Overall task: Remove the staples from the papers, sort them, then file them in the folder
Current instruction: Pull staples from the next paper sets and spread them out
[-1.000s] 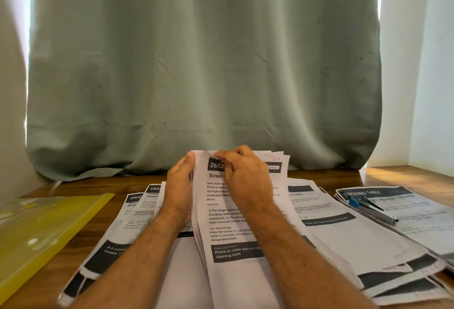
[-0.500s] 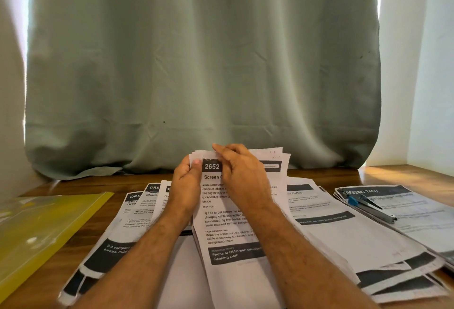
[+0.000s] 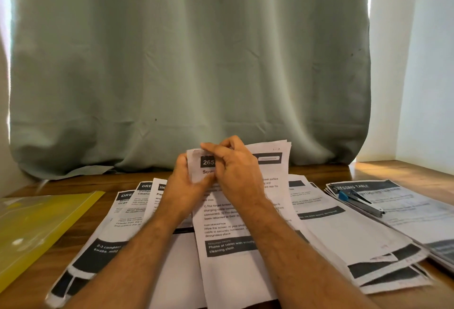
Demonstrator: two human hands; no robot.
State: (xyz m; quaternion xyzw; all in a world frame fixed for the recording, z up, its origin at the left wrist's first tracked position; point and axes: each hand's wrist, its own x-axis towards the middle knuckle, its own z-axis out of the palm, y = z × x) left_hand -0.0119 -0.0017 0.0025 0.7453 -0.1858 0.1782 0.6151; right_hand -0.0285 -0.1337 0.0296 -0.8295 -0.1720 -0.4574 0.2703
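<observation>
The left hand (image 3: 183, 186) and right hand (image 3: 233, 168) both pinch the top corner of the printed sheet bundle (image 3: 235, 225), apparently working out its staple. Next the sheets need separating and sorting; the yellow folder (image 3: 36, 230) waits on the bench (image 3: 393, 171).

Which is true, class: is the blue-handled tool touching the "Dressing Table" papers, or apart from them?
Touching. The head view shows the blue-handled tool lying flat on top of the "Dressing Table" papers, with no gap.

papers (image 3: 235, 235): printed, fanned on desk | folder (image 3: 36, 230): yellow, flat, seemingly closed

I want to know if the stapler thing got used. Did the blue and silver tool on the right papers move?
No. The blue and silver staple remover lies on the same "DRESSING TABLE" sheet as before.
</observation>
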